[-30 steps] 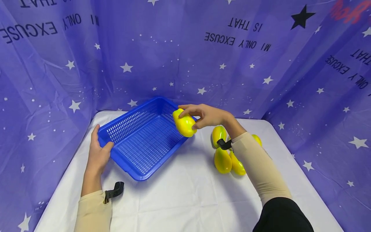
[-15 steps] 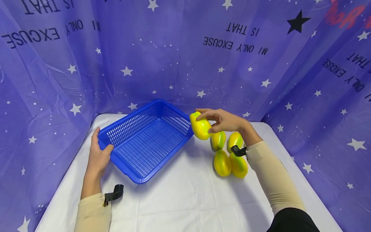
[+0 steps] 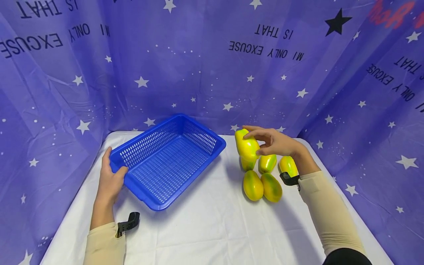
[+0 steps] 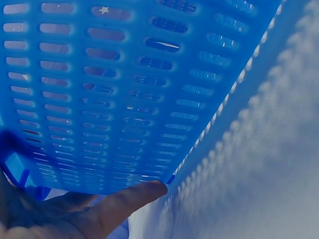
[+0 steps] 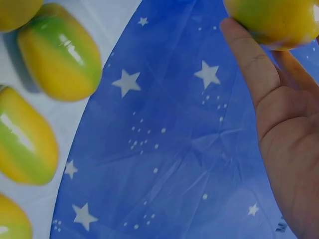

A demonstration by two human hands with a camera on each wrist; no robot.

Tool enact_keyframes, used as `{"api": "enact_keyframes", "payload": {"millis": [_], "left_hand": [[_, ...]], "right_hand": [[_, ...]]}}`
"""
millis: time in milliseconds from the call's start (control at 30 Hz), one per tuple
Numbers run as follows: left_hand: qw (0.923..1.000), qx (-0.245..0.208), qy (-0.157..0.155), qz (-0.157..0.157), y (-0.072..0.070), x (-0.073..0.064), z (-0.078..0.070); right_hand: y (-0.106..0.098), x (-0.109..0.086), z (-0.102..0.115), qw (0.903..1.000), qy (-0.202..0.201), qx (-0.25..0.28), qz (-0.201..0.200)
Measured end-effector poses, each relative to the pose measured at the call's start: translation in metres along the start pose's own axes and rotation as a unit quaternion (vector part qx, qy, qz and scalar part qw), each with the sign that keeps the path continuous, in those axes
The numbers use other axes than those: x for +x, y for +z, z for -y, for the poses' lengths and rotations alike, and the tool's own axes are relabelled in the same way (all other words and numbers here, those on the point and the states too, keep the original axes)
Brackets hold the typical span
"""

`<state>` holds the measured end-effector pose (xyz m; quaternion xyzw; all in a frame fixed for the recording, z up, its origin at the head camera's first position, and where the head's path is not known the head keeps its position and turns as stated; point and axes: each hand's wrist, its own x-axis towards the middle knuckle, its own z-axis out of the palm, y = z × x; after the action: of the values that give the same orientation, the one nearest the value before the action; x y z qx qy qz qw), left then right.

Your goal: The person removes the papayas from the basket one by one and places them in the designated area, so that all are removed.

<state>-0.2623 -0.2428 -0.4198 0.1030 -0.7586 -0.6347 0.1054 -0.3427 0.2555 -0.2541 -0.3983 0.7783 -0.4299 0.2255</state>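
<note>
A blue plastic basket point(image 3: 172, 162) with slotted walls stands on the left, nothing in it. My left hand point(image 3: 110, 180) grips the rim at its left end, thumb on the near side; in the left wrist view the fingers point(image 4: 129, 204) lie against the slotted wall. My right hand point(image 3: 276, 141) holds a shiny yellow mango point(image 3: 246, 144) between thumb and fingers, above the table and right of the basket. The held mango point(image 5: 276, 22) also shows at the top of the right wrist view. Below it, one mango point(image 3: 248, 164) is partly hidden.
Several more yellow-green mangoes lie near the right hand, among them a front-left mango point(image 3: 253, 185), a front-right mango point(image 3: 271, 187) and a far-right mango point(image 3: 288, 166). White cloth point(image 3: 198, 228) covers the table. A purple star-printed curtain point(image 3: 198, 66) encloses the back and sides.
My right hand has moved right with the mango, from over the basket's right end to above the other mangoes. The left hand keeps its grip on the basket, which has barely moved.
</note>
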Motion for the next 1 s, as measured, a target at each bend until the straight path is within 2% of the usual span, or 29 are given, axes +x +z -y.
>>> {"api": "enact_keyframes", "payload": {"millis": [233, 500, 733, 1000], "left_hand": [[0.9999, 0.005, 0.010, -0.004, 0.000, 0.001, 0.001], [1.0000, 0.004, 0.008, -0.001, 0.000, 0.001, -0.002], [1.0000, 0.002, 0.009, 0.001, 0.000, 0.003, -0.001], [1.0000, -0.005, -0.006, -0.001, 0.001, 0.003, -0.001]], "right_hand": [[-0.007, -0.029, -0.026, 0.9998, -0.007, -0.002, -0.017], [-0.011, -0.072, -0.054, 0.9987, -0.024, -0.008, -0.044], [-0.007, -0.105, -0.064, 0.9973, 0.014, 0.007, -0.072], [0.003, -0.141, -0.078, 0.9943, 0.040, 0.020, -0.096]]}}
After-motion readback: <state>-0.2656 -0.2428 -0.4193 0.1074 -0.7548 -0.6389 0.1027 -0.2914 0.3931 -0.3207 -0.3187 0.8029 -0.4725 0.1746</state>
